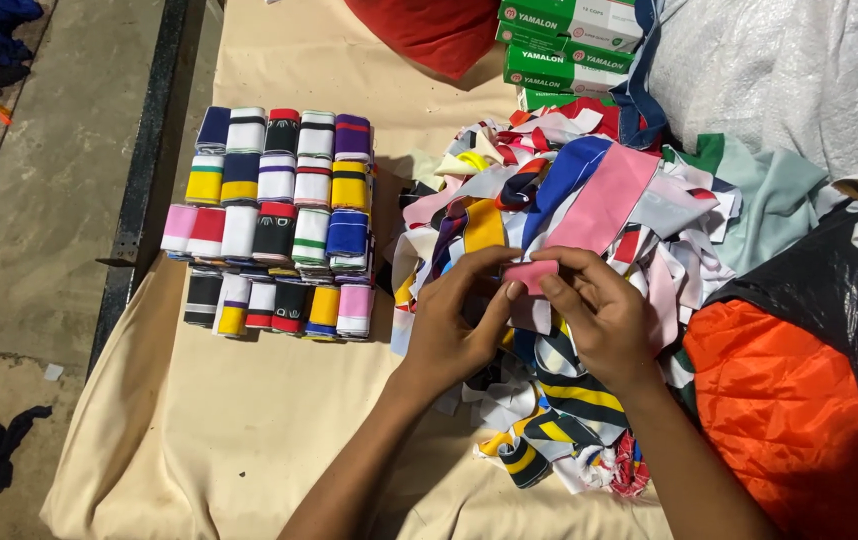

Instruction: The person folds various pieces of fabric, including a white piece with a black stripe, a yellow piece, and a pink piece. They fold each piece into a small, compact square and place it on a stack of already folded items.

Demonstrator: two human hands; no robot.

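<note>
My left hand (pixel 459 325) and my right hand (pixel 599 310) meet over a loose heap of coloured fabric strips (pixel 559 200). Both pinch the folded end of a pink strip (pixel 534 272), which runs up and to the right across the heap. To the left, several rolled strips (pixel 279 220) of many colours lie stacked in neat rows, apart from my hands.
A cream cloth (pixel 249 430) covers the table, whose dark metal edge (pixel 144 170) runs down the left. Green and white boxes (pixel 564 45) stand at the back beside a red cushion (pixel 429 30). An orange and black bag (pixel 799 400) and white sacking (pixel 799 70) fill the right.
</note>
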